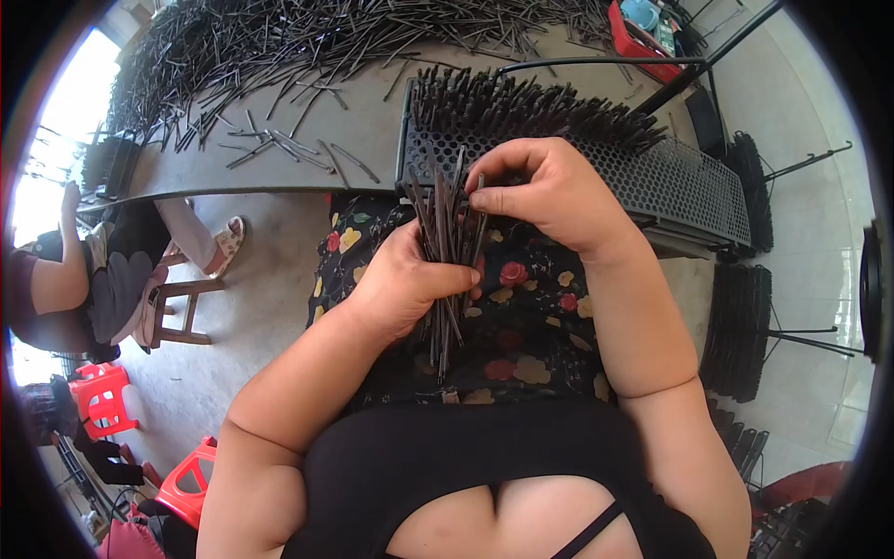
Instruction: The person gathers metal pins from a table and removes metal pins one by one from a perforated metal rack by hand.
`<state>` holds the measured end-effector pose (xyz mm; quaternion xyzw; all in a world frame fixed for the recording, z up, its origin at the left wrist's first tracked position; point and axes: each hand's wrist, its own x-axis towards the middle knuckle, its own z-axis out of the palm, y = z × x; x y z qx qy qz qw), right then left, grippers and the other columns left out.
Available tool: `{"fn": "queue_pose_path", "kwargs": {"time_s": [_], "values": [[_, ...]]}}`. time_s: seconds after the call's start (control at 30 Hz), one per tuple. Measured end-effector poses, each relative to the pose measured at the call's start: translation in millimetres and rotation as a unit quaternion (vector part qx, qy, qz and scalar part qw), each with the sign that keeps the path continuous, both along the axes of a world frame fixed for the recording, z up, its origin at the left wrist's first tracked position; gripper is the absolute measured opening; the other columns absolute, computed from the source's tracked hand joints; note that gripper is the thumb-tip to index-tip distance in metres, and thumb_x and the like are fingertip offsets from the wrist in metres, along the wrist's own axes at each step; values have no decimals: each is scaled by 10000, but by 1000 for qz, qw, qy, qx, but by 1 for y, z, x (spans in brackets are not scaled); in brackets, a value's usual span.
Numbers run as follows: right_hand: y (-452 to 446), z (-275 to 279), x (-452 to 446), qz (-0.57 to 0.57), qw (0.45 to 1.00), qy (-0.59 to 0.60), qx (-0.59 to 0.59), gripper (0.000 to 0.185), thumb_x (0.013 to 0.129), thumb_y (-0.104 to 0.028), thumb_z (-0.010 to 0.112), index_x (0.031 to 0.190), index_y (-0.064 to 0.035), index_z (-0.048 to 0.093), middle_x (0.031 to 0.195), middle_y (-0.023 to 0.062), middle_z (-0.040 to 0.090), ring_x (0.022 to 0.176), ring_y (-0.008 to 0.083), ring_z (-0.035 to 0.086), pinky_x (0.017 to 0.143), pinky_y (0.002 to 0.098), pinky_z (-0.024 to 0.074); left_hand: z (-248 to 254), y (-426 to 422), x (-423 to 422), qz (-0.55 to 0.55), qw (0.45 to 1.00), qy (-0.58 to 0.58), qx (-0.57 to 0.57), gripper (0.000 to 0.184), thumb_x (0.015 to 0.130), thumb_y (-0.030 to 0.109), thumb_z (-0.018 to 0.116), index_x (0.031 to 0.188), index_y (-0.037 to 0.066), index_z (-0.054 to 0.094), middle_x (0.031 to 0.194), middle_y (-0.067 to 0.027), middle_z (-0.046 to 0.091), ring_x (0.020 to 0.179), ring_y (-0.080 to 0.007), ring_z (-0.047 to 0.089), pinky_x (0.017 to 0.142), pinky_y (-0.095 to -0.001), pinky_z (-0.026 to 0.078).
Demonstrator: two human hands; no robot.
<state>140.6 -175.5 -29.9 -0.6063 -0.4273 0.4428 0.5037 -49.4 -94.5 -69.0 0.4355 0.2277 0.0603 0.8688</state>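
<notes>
My left hand (410, 279) is wrapped round a loose bundle of thin dark sticks (444, 219), held upright over my lap, with their ends fanning out above and below the fist. At the bundle's upper right, my right hand (545, 191) pinches one thin stick between thumb and forefinger. Just beyond both hands stands a black perforated metal rack (596, 168), with many similar dark sticks (531, 102) set upright in its holes along the back. What the sticks are made of I cannot tell.
A large heap of dark sticks (307, 37) covers the back of the grey table (214, 172), with several loose ones nearer. A red tray (643, 47) is at the back right. Another person (93, 270) sits at left. Red stools (102, 401) and black racks (740, 331) stand around.
</notes>
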Motion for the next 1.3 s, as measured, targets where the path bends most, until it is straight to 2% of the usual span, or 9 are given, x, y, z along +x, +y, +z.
{"fn": "queue_pose_path", "kwargs": {"time_s": [0.2, 0.33, 0.53, 0.6, 0.73, 0.77, 0.83, 1.1, 1.3], "values": [[3, 7, 32, -211, 972, 34, 96, 189, 816, -52, 757, 979, -31, 663, 810, 41, 722, 640, 75, 616, 535, 193, 446, -2, -2, 2, 20, 998, 42, -35, 309, 771, -54, 679, 1057, 22, 588, 887, -71, 645, 723, -176, 647, 668, -313, 543], [11, -5, 35, -376, 839, -312, 239, 223, 840, -62, 752, 1006, -28, 607, 823, 71, 724, 703, 127, 671, 650, 260, 528, -8, -2, 5, 26, 999, 36, -31, 295, 777, -50, 676, 1050, 25, 591, 888, -68, 642, 715, -169, 644, 647, -307, 540], [20, -26, 36, -357, 822, -381, 226, 199, 794, -77, 780, 949, -60, 656, 822, 64, 681, 761, 226, 664, 693, 325, 531, -5, -3, 5, 24, 999, 42, -20, 288, 780, -47, 679, 1046, 25, 594, 888, -67, 642, 705, -169, 643, 629, -295, 537], [21, -25, 40, -268, 695, -608, 274, 184, 763, -78, 782, 919, -58, 687, 836, 63, 673, 810, 266, 641, 738, 372, 522, -4, -3, 4, 25, 998, 43, -27, 303, 781, -47, 680, 1061, 26, 591, 888, -66, 642, 700, -167, 642, 630, -296, 539], [2, -15, 6, -252, 818, -471, 213, 222, 762, -63, 776, 975, -69, 712, 873, 72, 687, 833, 264, 651, 751, 355, 517, -6, -2, 3, 30, 999, 37, -25, 321, 783, -49, 678, 1082, 26, 586, 886, -64, 643, 694, -164, 641, 632, -297, 541], [-8, -5, -11, -222, 943, -217, 118, 259, 812, -52, 754, 1064, -60, 693, 891, 63, 699, 844, 187, 663, 751, 287, 511, -5, -2, 3, 32, 999, 22, -23, 332, 784, -51, 681, 1092, 25, 584, 884, -63, 643, 695, -164, 642, 633, -298, 543], [-17, -7, -16, -95, 995, -10, 39, 313, 879, -3, 708, 1184, -23, 641, 956, 45, 696, 900, 89, 647, 781, 222, 511, -5, -2, 2, 32, 999, 8, -22, 342, 785, -53, 685, 1102, 24, 582, 882, -61, 643, 695, -164, 644, 634, -298, 545], [-23, -6, 15, -186, 972, 115, 83, 165, 910, -27, 663, 1072, -29, 634, 905, 71, 722, 794, 127, 688, 593, 227, 520, -3, -3, 6, 28, 998, 45, -15, 329, 803, -54, 708, 1102, 5, 584, 876, -64, 638, 704, -176, 651, 640, -313, 550], [-13, -14, 45, -315, 886, -165, 298, 209, 917, 15, 649, 1124, 10, 618, 924, 69, 716, 846, 108, 671, 701, 219, 521, -8, -4, 9, 33, 998, 59, -13, 325, 805, -36, 711, 1103, -13, 580, 867, -71, 631, 698, -179, 646, 640, -315, 548]]}}
